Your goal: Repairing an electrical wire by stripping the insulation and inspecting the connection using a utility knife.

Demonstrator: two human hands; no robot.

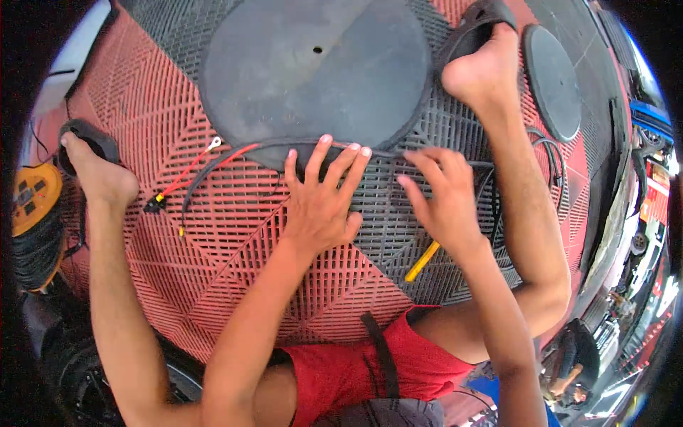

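My left hand [321, 196] lies with its fingers spread across a black cable [284, 141], pressing it against the edge of a large round black disc [320, 78]. The cable's left end splits into a red wire with a ring terminal [215, 142], a black connector with a yellow part [154, 204], and a dark wire with a small yellow tip [181, 231]. To the right, my right hand [447, 196] has its thumb and forefinger apart, the forefinger at the cable. A yellow stick-like piece [422, 262] shows below my right wrist; its other end is hidden.
Red and grey slotted mat tiles [235, 263] cover the floor. My legs spread to both sides. A yellow cable reel [35, 199] stands at left, a smaller round disc [553, 82] at right. Coiled dark cable [551, 160] lies beside my right leg; another person [575, 359] is at lower right.
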